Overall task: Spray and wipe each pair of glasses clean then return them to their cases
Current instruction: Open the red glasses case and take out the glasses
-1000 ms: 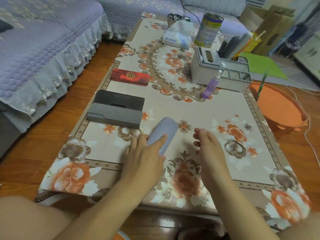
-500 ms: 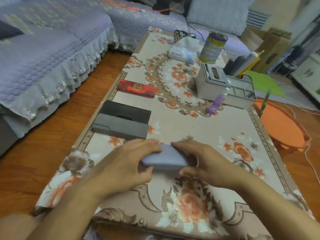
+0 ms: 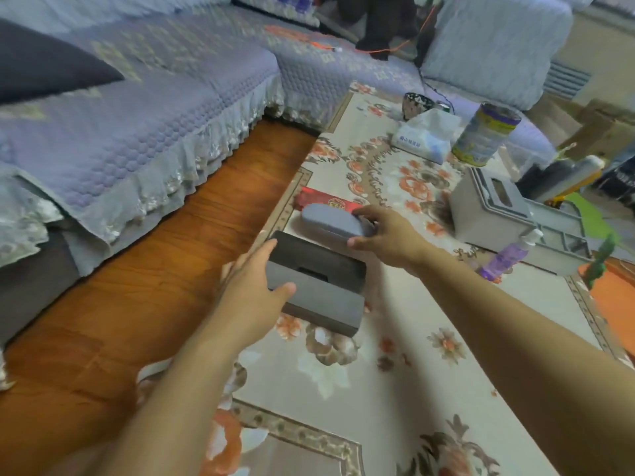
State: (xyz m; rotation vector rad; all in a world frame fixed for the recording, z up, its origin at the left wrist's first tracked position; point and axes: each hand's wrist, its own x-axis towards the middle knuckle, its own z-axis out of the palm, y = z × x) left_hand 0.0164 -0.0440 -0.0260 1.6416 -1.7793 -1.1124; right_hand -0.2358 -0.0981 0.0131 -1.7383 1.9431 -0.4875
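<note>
Grey-blue, the oval case (image 3: 335,223) sits in my right hand (image 3: 385,235), thumb on its near edge and fingers curled over the far right end; it hangs low over the table (image 3: 412,338), between the red case (image 3: 330,201) behind it and the two dark cases in front. Its long axis runs left to right, tipped a little down toward my right hand. My left hand (image 3: 254,290) is on the left end of the grey case (image 3: 326,304), thumb over the top and fingers round the far side, gripping it; the black case (image 3: 309,255) lies touching it just behind. So the right hand has the oval case and the left is nearer the next one, whose length also runs left to right, away from my left hand. Half a second ago both hands held the oval case near me; now the right alone has carried it out to the row, and the left has gone to the grey case. I judge the oval case is done. The spray bottle (image 3: 508,257) stands to the right.
</note>
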